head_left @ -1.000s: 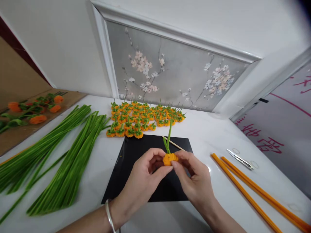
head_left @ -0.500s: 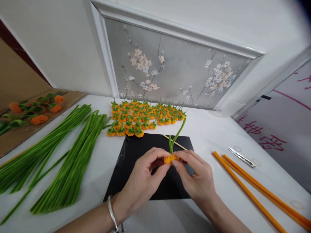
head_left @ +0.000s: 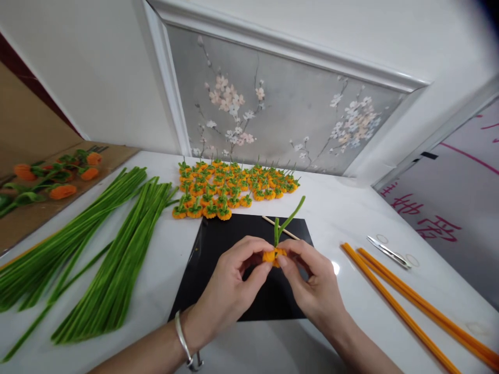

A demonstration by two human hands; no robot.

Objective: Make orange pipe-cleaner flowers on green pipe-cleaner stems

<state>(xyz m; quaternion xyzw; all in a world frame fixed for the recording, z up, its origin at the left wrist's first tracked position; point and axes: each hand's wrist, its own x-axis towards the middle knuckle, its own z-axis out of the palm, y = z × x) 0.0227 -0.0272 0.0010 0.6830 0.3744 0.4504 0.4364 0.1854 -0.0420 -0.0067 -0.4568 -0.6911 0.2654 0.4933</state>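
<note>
Between my two hands is a small orange pipe-cleaner flower (head_left: 275,256), with two green pipe-cleaner ends (head_left: 286,222) standing up from it. My left hand (head_left: 237,278) pinches its left side between thumb and forefinger; a silver bangle (head_left: 182,337) circles that wrist. On the other side, the thumb and forefinger of my right hand (head_left: 315,280) grip the flower's right edge. Both hands are above a black mat (head_left: 268,304). A thin wooden stick (head_left: 280,227) lies at the mat's far edge, behind the green ends.
Rows of finished orange flowers (head_left: 224,189) with green stems stand at the back. Green pipe cleaners (head_left: 113,270) lie in bundles on the left, near a picture of orange flowers (head_left: 62,191). To the right are orange pipe cleaners (head_left: 413,301) and metal snips (head_left: 388,252).
The green ends have tilted to the right, and the longer one leans lower. My fingers have shifted slightly on the orange flower while both hands stay in nearly the same place.
</note>
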